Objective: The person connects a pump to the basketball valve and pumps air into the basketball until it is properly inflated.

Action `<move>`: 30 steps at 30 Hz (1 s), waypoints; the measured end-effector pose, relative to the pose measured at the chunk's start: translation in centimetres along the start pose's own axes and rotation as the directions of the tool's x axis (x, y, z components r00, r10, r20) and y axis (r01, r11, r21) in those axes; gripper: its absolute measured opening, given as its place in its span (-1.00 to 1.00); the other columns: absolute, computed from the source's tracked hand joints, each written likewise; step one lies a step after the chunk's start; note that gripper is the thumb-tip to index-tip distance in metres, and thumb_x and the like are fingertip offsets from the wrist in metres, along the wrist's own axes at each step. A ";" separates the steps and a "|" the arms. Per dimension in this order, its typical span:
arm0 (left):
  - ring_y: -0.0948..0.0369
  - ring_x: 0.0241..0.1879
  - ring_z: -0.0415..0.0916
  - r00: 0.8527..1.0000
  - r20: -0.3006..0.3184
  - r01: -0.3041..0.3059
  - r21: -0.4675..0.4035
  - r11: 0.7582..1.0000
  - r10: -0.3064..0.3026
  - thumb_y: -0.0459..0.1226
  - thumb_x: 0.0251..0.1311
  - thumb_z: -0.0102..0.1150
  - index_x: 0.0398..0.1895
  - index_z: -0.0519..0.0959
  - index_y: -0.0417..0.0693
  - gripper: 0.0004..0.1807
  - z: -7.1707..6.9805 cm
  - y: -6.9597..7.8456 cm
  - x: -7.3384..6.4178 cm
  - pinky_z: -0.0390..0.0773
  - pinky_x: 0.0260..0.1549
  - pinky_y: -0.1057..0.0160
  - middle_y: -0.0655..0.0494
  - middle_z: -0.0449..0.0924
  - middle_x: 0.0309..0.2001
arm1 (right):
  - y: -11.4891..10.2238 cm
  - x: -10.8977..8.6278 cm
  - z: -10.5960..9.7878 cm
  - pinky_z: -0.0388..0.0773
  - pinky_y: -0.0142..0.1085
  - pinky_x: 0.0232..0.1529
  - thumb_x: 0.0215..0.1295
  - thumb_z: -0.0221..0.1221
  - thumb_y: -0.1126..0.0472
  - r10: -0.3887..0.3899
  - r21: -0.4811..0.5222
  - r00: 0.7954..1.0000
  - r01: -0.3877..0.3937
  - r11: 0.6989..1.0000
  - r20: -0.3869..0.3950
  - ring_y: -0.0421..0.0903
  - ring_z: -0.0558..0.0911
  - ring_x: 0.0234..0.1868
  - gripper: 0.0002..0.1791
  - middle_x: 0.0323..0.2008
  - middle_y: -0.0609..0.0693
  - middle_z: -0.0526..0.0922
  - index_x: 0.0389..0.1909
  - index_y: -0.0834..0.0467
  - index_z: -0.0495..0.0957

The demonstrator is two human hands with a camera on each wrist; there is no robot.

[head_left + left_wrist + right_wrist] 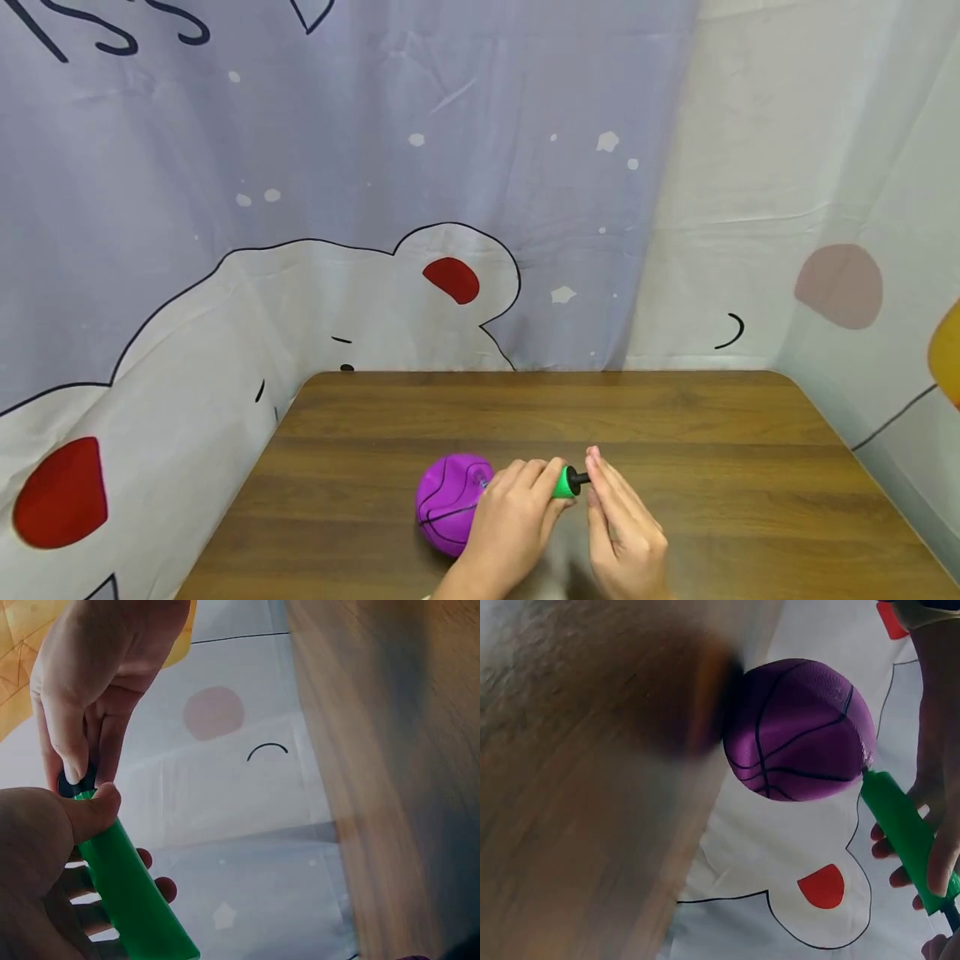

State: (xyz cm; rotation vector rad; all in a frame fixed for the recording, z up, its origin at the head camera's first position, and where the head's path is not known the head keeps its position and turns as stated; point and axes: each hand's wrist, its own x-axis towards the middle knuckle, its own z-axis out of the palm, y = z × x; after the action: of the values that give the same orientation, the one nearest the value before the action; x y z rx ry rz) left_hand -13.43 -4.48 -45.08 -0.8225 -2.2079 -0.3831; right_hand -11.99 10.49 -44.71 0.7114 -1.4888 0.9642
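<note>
Apparently mid-inflation, you had your left hand (506, 521) curled round the green pump (900, 825), its tip meeting the purple ball (444, 504), while your right hand (630, 542) closed its fingers on the black handle (88, 779), probably needing a straight inward push next.

Wood table (720, 433): passage R of R hand (628, 533), also btwn pump (564, 482) & far edge. Obstacles: purple ball (448, 500), left of L hand (513, 518); pump btwn hands; printed cloth (360, 150), beyond far edge.
</note>
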 end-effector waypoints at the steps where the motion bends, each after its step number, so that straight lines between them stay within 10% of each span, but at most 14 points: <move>1: 0.28 -0.26 0.58 1.000 0.002 -0.005 -0.003 1.000 0.005 -0.06 0.15 0.41 0.06 0.64 -0.04 -0.56 0.0 0.0 0.0 0.63 -0.25 0.30 0.21 0.67 -0.19 | 0.1 0.0 0.0 0.52 -0.37 0.23 0.47 0.10 0.38 -0.005 0.007 1.000 0.005 1.000 -0.002 0.03 0.65 0.18 -0.69 0.04 0.36 0.66 -0.12 0.64 0.59; 10: 0.30 -0.24 0.59 1.000 0.024 0.005 -0.050 0.999 -0.004 -0.03 0.16 0.40 0.08 0.62 0.07 -0.57 -0.1 0.0 0.1 0.63 -0.24 0.34 0.27 0.67 -0.16 | 1.4 1.2 -2.0 0.57 -0.46 0.12 0.43 0.19 0.33 -0.032 0.054 0.998 0.029 0.998 0.057 -0.03 0.72 0.06 -0.70 -0.13 0.37 0.72 -0.19 0.58 0.65; 20: 0.31 -0.27 0.55 0.999 0.017 0.051 -0.042 0.998 -0.051 -0.03 0.16 0.38 0.07 0.60 0.11 -0.58 -0.3 -0.9 -0.1 0.63 -0.28 0.31 0.28 0.66 -0.19 | 1.5 4.8 -4.4 0.59 -0.45 0.10 0.37 0.23 0.36 -0.015 -0.015 0.996 0.014 1.000 -0.089 -0.04 0.75 -0.01 -0.73 -0.19 0.36 0.74 -0.27 0.60 0.65; 30: 0.28 -0.24 0.57 0.999 0.022 0.038 -0.001 0.999 -0.038 -0.03 0.17 0.39 0.09 0.60 0.07 -0.56 -0.3 -0.5 0.1 0.63 -0.24 0.29 0.25 0.66 -0.15 | 1.0 3.3 -3.0 0.58 -0.45 0.11 0.37 0.22 0.38 0.023 -0.041 0.995 -0.027 0.999 -0.100 0.00 0.74 0.01 -0.75 -0.16 0.36 0.73 -0.22 0.58 0.66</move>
State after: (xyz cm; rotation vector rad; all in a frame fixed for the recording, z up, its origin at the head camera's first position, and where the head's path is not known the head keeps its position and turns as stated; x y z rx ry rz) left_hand -13.68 -4.92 -44.81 -0.7899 -2.2468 -0.3964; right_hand -11.87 13.91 -41.69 0.6071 -1.4291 0.9706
